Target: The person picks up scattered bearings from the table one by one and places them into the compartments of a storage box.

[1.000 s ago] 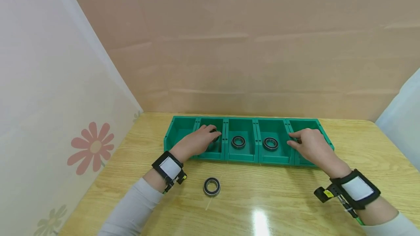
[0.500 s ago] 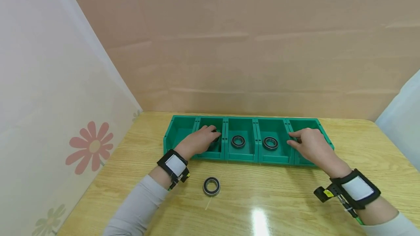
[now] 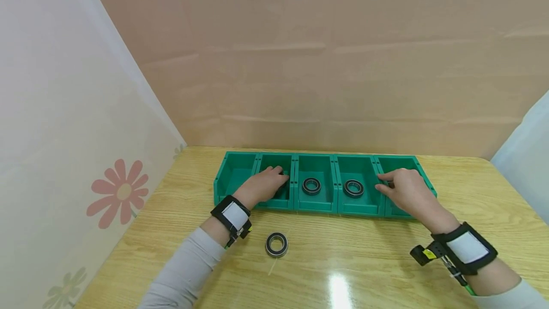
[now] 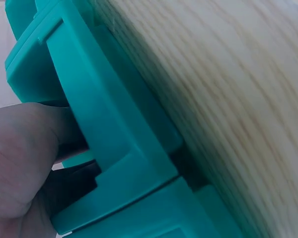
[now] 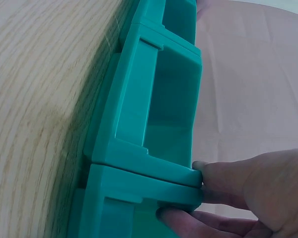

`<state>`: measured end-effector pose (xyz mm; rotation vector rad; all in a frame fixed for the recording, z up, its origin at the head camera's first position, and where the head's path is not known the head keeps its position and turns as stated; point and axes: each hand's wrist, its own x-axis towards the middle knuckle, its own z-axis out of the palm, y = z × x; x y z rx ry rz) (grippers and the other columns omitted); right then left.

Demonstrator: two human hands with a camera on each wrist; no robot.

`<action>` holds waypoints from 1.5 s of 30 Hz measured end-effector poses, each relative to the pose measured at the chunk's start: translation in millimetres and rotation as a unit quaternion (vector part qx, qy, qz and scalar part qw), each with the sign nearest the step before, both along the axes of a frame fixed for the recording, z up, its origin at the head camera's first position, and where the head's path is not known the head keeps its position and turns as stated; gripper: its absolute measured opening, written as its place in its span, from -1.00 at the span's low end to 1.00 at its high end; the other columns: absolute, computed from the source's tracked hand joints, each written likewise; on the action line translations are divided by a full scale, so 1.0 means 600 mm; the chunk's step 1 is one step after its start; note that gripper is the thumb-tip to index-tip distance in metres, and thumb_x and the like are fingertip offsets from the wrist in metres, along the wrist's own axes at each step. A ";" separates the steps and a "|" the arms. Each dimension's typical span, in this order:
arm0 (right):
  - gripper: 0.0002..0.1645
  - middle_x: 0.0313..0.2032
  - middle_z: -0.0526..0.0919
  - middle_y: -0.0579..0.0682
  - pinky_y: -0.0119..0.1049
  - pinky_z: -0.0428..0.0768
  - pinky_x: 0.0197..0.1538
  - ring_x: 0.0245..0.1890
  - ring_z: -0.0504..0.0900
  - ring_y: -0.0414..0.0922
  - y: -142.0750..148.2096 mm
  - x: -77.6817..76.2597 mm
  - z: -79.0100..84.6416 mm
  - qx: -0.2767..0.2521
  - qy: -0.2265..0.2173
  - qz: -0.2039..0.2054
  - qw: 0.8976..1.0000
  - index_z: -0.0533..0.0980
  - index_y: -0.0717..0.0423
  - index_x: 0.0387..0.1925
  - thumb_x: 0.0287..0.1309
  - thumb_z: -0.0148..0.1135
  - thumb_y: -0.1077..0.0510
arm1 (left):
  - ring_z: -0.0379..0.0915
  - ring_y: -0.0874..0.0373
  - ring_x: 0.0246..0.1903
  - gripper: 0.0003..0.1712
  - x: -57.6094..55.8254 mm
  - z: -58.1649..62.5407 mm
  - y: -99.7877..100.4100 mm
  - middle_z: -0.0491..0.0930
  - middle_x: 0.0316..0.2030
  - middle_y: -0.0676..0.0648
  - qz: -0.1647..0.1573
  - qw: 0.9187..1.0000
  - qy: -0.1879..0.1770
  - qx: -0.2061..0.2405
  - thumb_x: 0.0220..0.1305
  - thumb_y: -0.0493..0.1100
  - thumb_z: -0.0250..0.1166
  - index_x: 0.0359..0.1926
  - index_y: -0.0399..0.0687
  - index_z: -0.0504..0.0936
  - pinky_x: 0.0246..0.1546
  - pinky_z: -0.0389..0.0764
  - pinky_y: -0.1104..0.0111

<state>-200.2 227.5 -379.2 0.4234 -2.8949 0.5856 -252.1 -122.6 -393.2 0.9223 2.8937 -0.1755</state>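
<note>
A row of joined green parts bins (image 3: 316,208) stands on the table. My left hand (image 3: 265,186) reaches into the second bin from the left, its fingers bent down inside. The bearing it carried is hidden, and whether the fingers still hold it cannot be made out. In the left wrist view the left hand (image 4: 20,158) lies against the bin wall. My right hand (image 3: 405,190) pinches the wall between the two rightmost bins; the right wrist view shows its fingertips (image 5: 176,218) at that joint. Black-sealed ball bearings lie flat in the middle bin (image 3: 311,193) and the fourth bin (image 3: 353,195).
Another ball bearing (image 3: 276,254) lies on the wooden table (image 3: 317,271) in front of the bins. Brown paper (image 3: 326,85) covers the wall behind, and a white flowered sheet (image 3: 103,123) stands at the left.
My left hand has sunk slightly into the second bin, its wrist shifting right. The bearing seen at its fingertips has gone out of sight. My right hand stays put.
</note>
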 end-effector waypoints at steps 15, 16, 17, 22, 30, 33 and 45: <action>-0.56 -0.83 0.33 -0.09 -0.39 0.11 -0.65 -0.77 0.21 -0.19 0.001 0.004 0.000 0.002 0.008 0.003 1.000 0.60 0.40 0.05 0.19 0.34 0.21 | 0.55 0.06 0.03 -0.67 -0.001 -0.015 0.010 0.56 0.16 -0.11 0.007 1.000 0.016 -0.023 0.43 -0.29 0.17 0.13 0.03 0.63 0.08 0.63 0.28; -0.56 -0.83 0.33 -0.09 -0.39 0.11 -0.65 -0.77 0.21 -0.18 0.001 0.004 0.000 0.003 0.007 0.002 1.000 0.60 0.40 0.05 0.19 0.35 0.20 | 0.55 0.06 0.03 -0.68 -0.001 -0.016 0.010 0.56 0.16 -0.11 0.008 1.000 0.015 -0.023 0.43 -0.29 0.17 0.13 0.02 0.63 0.08 0.63 0.28; -0.55 -0.83 0.32 -0.09 -0.39 0.11 -0.65 -0.77 0.21 -0.18 0.001 0.004 0.000 0.003 0.006 0.001 1.000 0.60 0.40 0.06 0.19 0.34 0.20 | 0.55 0.06 0.04 -0.68 -0.002 -0.017 0.010 0.56 0.16 -0.11 0.009 1.000 0.014 -0.023 0.43 -0.29 0.17 0.13 0.02 0.64 0.08 0.63 0.27; -0.55 -0.83 0.31 -0.08 -0.39 0.10 -0.66 -0.78 0.19 -0.17 0.001 0.003 -0.002 0.007 0.002 -0.002 1.000 0.59 0.40 0.07 0.21 0.34 0.19 | 0.55 0.03 0.08 -0.70 -0.003 -0.022 0.011 0.55 0.17 -0.13 0.015 1.000 0.008 -0.018 0.45 -0.28 0.14 0.11 0.02 0.64 0.12 0.62 0.23; -0.55 -0.83 0.31 -0.08 -0.40 0.11 -0.66 -0.79 0.19 -0.18 -0.001 0.002 -0.004 0.002 0.001 0.000 1.000 0.59 0.40 0.07 0.21 0.33 0.20 | 0.56 0.08 0.00 -0.72 -0.001 -0.023 0.013 0.58 0.09 -0.10 0.020 0.999 0.012 -0.022 0.43 -0.28 0.17 0.06 0.03 0.66 0.04 0.65 0.26; -0.55 -0.83 0.31 -0.08 -0.40 0.11 -0.66 -0.79 0.19 -0.18 -0.001 0.003 -0.004 0.002 0.002 0.000 1.000 0.59 0.41 0.07 0.21 0.33 0.20 | 0.56 0.09 -0.03 -0.74 0.000 -0.023 0.013 0.58 0.06 -0.09 0.020 0.999 0.013 -0.021 0.43 -0.28 0.17 0.04 0.02 0.67 0.01 0.65 0.28; -0.56 -0.82 0.31 -0.08 -0.40 0.11 -0.66 -0.79 0.19 -0.18 0.000 0.002 -0.005 0.004 0.006 -0.001 1.000 0.59 0.40 0.06 0.21 0.33 0.20 | 0.54 0.11 -0.08 -0.74 0.004 -0.016 0.016 0.60 0.03 -0.09 0.028 0.999 0.007 -0.016 0.42 -0.29 0.18 0.02 0.00 0.69 -0.01 0.65 0.30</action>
